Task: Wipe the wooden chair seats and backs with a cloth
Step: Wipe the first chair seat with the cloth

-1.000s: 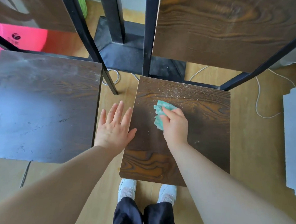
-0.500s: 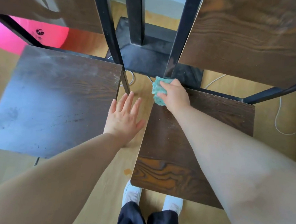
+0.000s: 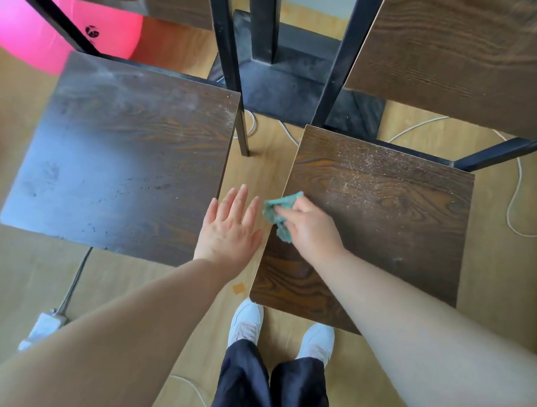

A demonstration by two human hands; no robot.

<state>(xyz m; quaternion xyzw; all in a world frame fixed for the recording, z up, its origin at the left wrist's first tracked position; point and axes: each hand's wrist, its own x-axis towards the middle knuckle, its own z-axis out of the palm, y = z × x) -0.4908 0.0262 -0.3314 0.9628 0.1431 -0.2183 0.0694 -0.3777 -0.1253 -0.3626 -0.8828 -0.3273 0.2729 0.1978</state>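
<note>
Your right hand (image 3: 309, 229): your fingers are curled round the green cloth (image 3: 280, 207) and hold it tight.
Cloth: it sits bunched up on the left edge of the right chair seat (image 3: 388, 227), about halfway along.
Change: a moment ago the cloth was up at the far corner, by the black leg. Now it has come back toward you along that edge.
Your left hand (image 3: 228, 227): flat, with fingers straight and spread, holding nothing. It is over the gap between the two seats, same as before.
Dust (image 3: 362, 169): pale specks lie across the far part of the right seat.
Left chair seat (image 3: 117, 168): grey and smudgy.
</note>
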